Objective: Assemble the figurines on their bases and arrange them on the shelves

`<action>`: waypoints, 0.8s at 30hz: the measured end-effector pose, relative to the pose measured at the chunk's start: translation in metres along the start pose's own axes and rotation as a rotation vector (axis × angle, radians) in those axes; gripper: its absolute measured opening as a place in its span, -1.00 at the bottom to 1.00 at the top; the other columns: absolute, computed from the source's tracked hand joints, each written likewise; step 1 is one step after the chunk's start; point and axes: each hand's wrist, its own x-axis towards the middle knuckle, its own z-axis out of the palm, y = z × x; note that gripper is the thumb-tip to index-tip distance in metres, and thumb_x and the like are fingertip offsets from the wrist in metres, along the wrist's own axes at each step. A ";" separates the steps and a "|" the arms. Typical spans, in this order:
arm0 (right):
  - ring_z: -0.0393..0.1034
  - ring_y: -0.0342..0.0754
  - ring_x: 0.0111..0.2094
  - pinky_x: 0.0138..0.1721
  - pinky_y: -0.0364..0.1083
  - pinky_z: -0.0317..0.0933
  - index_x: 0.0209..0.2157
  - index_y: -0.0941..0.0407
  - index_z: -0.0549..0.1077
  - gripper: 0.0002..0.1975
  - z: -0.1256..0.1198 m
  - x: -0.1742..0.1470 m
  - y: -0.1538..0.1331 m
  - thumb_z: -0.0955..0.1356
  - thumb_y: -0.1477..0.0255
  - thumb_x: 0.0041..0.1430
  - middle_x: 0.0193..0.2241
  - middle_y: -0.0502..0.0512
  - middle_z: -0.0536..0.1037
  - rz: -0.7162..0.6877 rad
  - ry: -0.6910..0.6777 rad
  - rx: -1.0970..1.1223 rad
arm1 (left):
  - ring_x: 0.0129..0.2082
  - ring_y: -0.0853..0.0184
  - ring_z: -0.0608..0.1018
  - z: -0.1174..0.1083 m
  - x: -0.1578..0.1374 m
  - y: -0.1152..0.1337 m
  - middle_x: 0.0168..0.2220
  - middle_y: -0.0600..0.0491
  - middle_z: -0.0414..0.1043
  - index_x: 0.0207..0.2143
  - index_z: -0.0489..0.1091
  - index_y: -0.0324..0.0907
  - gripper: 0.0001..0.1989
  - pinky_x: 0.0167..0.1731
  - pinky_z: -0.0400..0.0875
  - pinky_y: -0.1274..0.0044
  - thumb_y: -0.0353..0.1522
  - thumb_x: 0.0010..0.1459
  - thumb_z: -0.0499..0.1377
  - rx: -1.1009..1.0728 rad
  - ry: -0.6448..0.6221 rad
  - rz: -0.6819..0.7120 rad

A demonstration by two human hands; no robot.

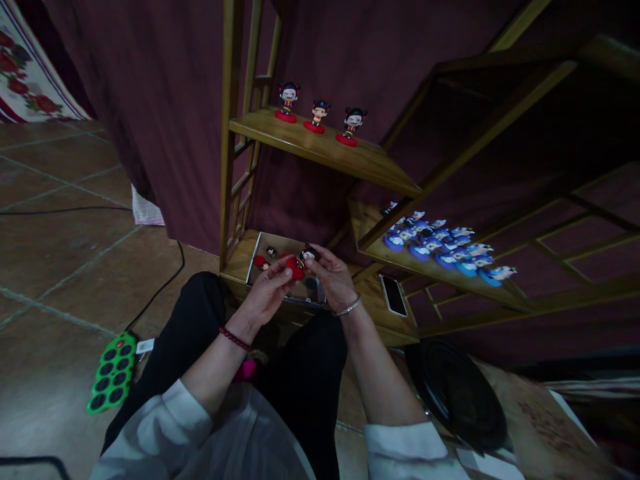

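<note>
Between my two hands is a small black-haired figurine (309, 253) on a red round base, tilted over a shallow box. My left hand (270, 290) pinches the red base (295, 268). The fingers of my right hand (334, 277) close around the figurine's head and body. Below them the open box (256, 248) rests on the lowest wooden shelf, with another figurine (271, 251) and a red base (259, 262) inside; my hands hide part of it. Three similar figurines, one of them in the middle (319, 115), stand on red bases along the upper shelf (280, 137).
Several blue figurines (425, 243) crowd the middle shelf at right. A phone (394, 295) lies on the lower shelf. On the floor at left is a green power strip (113, 373) with a black cable (163, 288). A black round object (457, 393) sits at lower right.
</note>
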 end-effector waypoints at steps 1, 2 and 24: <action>0.39 -0.16 -0.38 -0.32 -0.16 0.26 -0.22 0.03 0.49 -0.59 0.000 0.000 -0.001 0.48 0.36 -0.23 -0.38 -0.04 0.55 -0.006 -0.011 -0.005 | -0.25 0.38 0.47 0.000 0.000 0.001 -0.18 0.01 0.46 -0.18 0.43 -0.21 -0.67 -0.26 0.30 0.56 -0.48 -0.08 0.27 -0.004 -0.002 -0.002; 0.39 -0.16 -0.38 -0.33 -0.17 0.26 -0.22 0.03 0.49 -0.60 0.001 0.000 -0.001 0.48 0.37 -0.22 -0.37 -0.05 0.55 -0.010 -0.020 -0.011 | -0.25 0.39 0.47 0.000 -0.001 0.001 -0.18 0.02 0.46 -0.18 0.43 -0.21 -0.68 -0.26 0.31 0.56 -0.48 -0.08 0.27 -0.009 -0.005 -0.004; 0.38 -0.10 -0.32 -0.27 -0.12 0.30 -0.20 0.04 0.44 -0.57 0.005 -0.007 -0.023 0.48 0.35 -0.22 -0.34 0.00 0.51 -0.078 -0.069 -0.175 | -0.29 0.41 0.47 0.011 -0.009 0.008 -0.21 0.03 0.46 -0.19 0.43 -0.21 -0.69 -0.31 0.33 0.59 -0.49 -0.06 0.27 -0.046 -0.016 -0.006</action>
